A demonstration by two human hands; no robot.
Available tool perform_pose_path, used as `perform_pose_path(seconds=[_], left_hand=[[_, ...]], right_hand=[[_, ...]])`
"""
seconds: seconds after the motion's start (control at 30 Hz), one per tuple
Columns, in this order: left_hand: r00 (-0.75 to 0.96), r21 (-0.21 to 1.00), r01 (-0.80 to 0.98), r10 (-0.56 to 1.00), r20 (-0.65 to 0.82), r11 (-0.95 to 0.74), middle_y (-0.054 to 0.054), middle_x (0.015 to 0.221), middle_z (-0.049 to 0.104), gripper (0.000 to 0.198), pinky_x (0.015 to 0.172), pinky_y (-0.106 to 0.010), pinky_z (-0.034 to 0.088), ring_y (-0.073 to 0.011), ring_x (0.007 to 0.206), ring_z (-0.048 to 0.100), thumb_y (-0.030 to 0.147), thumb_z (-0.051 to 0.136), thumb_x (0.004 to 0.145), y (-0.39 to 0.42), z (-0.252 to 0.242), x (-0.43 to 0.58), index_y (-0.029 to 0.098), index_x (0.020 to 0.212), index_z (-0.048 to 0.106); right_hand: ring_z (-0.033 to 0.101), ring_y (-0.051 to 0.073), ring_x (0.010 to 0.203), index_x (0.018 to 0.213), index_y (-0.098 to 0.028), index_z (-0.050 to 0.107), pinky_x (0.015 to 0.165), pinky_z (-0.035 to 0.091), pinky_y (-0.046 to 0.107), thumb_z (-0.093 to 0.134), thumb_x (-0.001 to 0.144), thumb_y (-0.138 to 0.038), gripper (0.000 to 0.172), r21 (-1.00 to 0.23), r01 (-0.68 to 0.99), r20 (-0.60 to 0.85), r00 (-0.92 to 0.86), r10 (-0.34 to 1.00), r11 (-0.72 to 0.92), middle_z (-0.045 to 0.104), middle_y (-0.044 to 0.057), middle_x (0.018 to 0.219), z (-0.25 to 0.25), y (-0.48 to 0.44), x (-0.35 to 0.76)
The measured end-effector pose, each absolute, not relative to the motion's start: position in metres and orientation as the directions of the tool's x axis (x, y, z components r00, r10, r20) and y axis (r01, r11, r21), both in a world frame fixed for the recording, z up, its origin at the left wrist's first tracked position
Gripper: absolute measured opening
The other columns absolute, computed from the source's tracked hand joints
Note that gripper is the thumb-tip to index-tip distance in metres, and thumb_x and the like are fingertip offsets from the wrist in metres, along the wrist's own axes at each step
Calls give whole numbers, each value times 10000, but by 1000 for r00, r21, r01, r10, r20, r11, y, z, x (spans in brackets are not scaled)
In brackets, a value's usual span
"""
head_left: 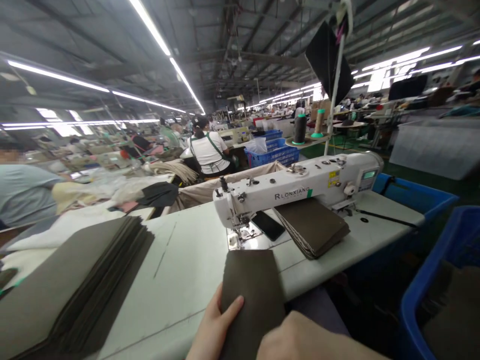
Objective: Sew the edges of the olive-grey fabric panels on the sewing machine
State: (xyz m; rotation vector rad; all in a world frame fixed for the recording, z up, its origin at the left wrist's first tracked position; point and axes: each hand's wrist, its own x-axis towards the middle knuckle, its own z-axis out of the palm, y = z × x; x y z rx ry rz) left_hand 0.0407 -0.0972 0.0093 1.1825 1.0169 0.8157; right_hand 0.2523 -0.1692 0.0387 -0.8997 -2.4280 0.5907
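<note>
My left hand [215,326] curls around the left edge of a dark olive panel [252,295], its fingers pressed against the face of the material. My right hand [300,340] lies curved over the panel's lower right side, partly cut off by the frame, so I cannot tell whether it is gripping. Held between my hands, the panel sits over the near edge of a white desk [187,280]. To my left on the desk, a fanned stack of matching olive panels [86,282] lies close by. Ahead stands a white Rlonxiang sewing machine [296,187], with a second stack of olive panels [311,227] under its arm and a black smartphone [267,225] lying beside its presser foot [243,231]. Two thread cones [300,129] sit on a round stand behind the machine. To my right, a blue crate [442,280] holds brownish material. Beyond the desk, a co-worker [206,152] in a white shirt with green apron straps sits with their back to me near stacked blue baskets [272,152]. Another worker in a grey-blue shirt [26,195] sits at far left, and rows of sewing stations stretch away under long ceiling lights [150,27].
</note>
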Motion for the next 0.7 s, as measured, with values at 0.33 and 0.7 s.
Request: perform_pose_path(seconds=[0.33, 0.7], left_hand=[[565, 128, 794, 800, 202, -594, 16, 1513, 329, 580, 1156, -470, 258, -215, 1384, 318, 154, 367, 955, -90, -2, -23, 367, 1477, 231], [526, 174, 824, 842, 119, -539, -45, 1409, 433, 659, 1139, -549, 241, -296, 1319, 382, 464, 588, 873, -49, 15, -24, 380, 1456, 294]], right_hand=[[635, 204, 1050, 1411, -296, 401, 820, 495, 307, 472, 860, -150, 575, -363, 825, 183, -392, 902, 432, 393, 20, 1494, 15, -22, 225], [639, 236, 1050, 1368, -284, 483, 840, 506, 344, 469, 911, -233, 460, -282, 861, 202, -378, 904, 423, 509, 34, 1405, 0, -5, 241]])
